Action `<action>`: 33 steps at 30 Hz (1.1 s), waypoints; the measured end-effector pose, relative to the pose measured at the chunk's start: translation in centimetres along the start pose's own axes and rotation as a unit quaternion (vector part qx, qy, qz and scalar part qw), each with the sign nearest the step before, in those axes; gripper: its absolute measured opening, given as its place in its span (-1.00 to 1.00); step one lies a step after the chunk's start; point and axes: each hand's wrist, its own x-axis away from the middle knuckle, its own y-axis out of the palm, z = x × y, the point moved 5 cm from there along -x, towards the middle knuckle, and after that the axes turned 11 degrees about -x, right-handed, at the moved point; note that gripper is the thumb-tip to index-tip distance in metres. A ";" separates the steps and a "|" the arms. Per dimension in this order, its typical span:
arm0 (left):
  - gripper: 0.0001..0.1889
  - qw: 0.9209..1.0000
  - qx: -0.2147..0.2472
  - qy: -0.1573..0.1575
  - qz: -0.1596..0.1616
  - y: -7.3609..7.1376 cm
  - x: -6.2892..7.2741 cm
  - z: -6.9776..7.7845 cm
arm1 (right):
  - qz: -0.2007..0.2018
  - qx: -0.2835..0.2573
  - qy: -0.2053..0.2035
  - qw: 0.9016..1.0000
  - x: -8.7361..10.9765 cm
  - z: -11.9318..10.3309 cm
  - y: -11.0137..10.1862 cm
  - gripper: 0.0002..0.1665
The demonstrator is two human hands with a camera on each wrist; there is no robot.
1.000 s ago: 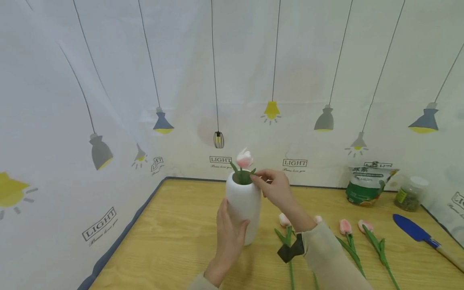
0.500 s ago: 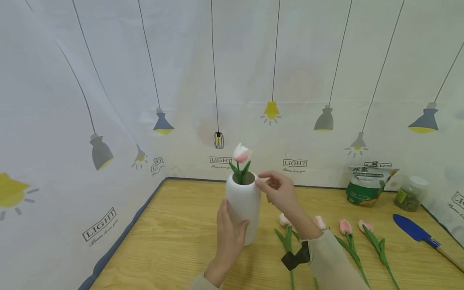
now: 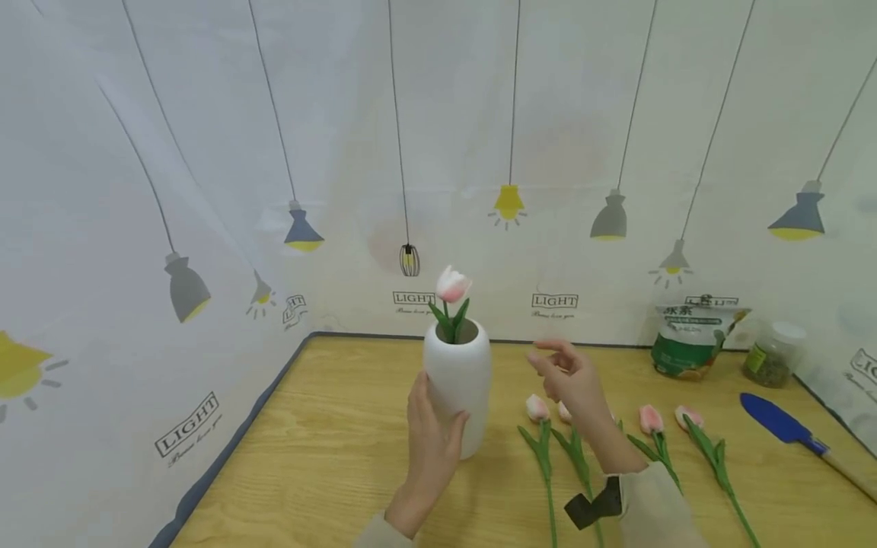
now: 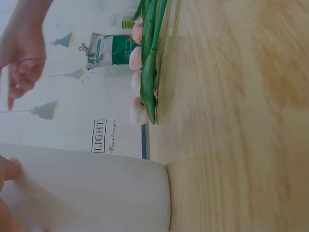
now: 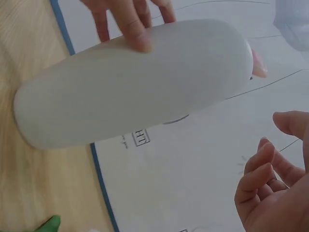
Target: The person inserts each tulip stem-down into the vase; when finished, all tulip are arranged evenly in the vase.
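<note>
The left hand (image 3: 433, 438) grips a tall, smooth white vase (image 3: 457, 380), thumb and fingers parted around its side. The vase stands upright on the yellowish wood-grain table (image 3: 329, 426), one pink-and-white, green-leaved tulip (image 3: 453, 285) in its mouth. The right hand (image 3: 574, 388) — thumb apart, fingers loosely curled — hangs near the vase.

Looks smooth and dull on the white vase (image 3: 457, 388), smooth on the tulip leaves (image 4: 148, 89). Like wood, with wavy lines, on the table (image 3: 329, 426). Near its far right corner, like plastic on the pouch (image 3: 687, 342); at its right edge, like wood on the trowel handle (image 3: 848, 476).
</note>
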 end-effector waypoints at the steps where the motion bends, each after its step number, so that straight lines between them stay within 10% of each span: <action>1: -0.12 1.000 0.000 0.000 0.001 -0.1 0.0 0.0 | -0.002 0.006 0.006 1.000 0.2 0.4 -0.4 -0.62; 8: -0.11 1.000 0.003 -0.002 -0.002 -0.2 -0.1 -0.1 | -0.007 0.085 0.059 0.995 1.4 4.5 -2.9 -0.51; 14: -0.12 1.000 0.009 -0.004 0.002 0.0 0.1 -0.1 | -0.038 0.231 0.084 0.969 3.0 7.6 -4.4 -0.52; 24: -0.13 1.000 0.000 -0.001 0.011 0.0 -0.2 0.1 | -0.100 0.356 0.010 0.929 4.1 8.8 -3.7 -0.66; 33: -0.14 1.000 -0.004 0.001 0.012 0.0 -0.1 0.0 | -0.084 0.427 0.071 0.898 5.1 10.1 -2.8 -0.81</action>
